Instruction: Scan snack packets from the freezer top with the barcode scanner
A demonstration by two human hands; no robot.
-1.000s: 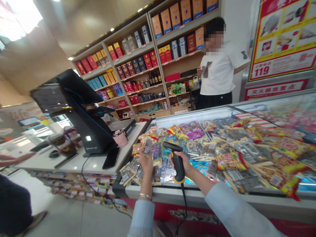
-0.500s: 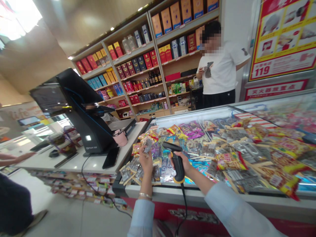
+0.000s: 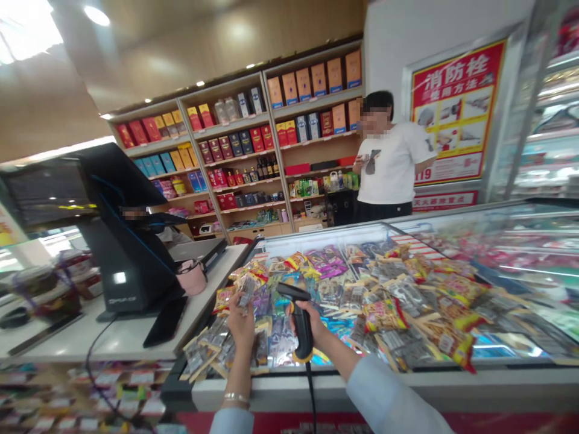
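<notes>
My right hand (image 3: 312, 325) grips a black and yellow barcode scanner (image 3: 302, 328), its head pointing left and its cable hanging down. My left hand (image 3: 240, 316) is closed on a small clear snack packet (image 3: 246, 290), held up in front of the scanner head. Both hands are over a glass-topped freezer case (image 3: 289, 380) strewn with snacks. Below and left of my left hand lies a pile of clear packets with wooden sticks (image 3: 203, 352). A yellow and red snack bag (image 3: 384, 314) rests to the right of the scanner.
At left a black checkout terminal (image 3: 131, 259) stands on a white counter (image 3: 140, 355), with a pink cup (image 3: 190, 277) and a black phone (image 3: 166, 322) beside it. A person in a white shirt (image 3: 393, 166) stands behind the case. Shelves of boxes (image 3: 244, 144) line the back wall.
The view has turned right and tipped up, so everything sits further left. Both hands keep hold of the packet and the scanner, close to each other as before.
</notes>
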